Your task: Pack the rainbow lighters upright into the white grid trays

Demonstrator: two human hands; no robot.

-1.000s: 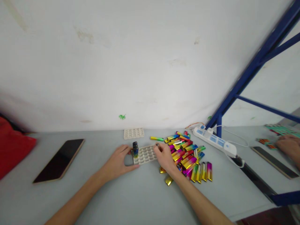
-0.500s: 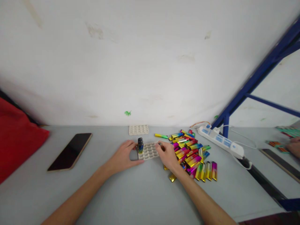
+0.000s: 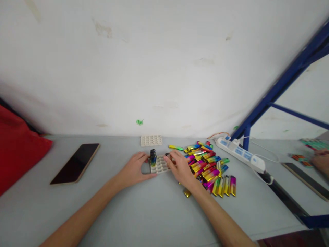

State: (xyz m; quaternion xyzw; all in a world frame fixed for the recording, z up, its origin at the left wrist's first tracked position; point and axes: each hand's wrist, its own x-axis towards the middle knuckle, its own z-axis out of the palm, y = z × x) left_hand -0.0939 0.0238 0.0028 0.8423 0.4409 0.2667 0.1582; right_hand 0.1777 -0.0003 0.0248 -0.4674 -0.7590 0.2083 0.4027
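A white tray with rows of slots (image 3: 159, 165) lies on the grey table. Black-topped lighters (image 3: 153, 158) stand upright in its left end. My left hand (image 3: 135, 169) rests at that end, thumb along the near edge and fingers at the far left corner, gripping the tray. Above the tray's right part, my right hand (image 3: 180, 168) is closed on a lighter (image 3: 168, 155), whose dark top shows between thumb and fingers. Right beside that hand spreads a heap of shiny multicoloured lighters (image 3: 205, 161), partly hidden by the hand and wrist.
A second white slotted tray (image 3: 151, 140) lies by the wall. At left are a phone (image 3: 75, 164) and a red cloth (image 3: 20, 147). A white power strip (image 3: 240, 153) and blue metal frame (image 3: 257, 115) stand right. Another person's hand (image 3: 321, 161) shows at far right.
My right hand has moved slightly left over the tray with the lighter. My left hand stays at the tray's left end. The whole view has shifted a little.
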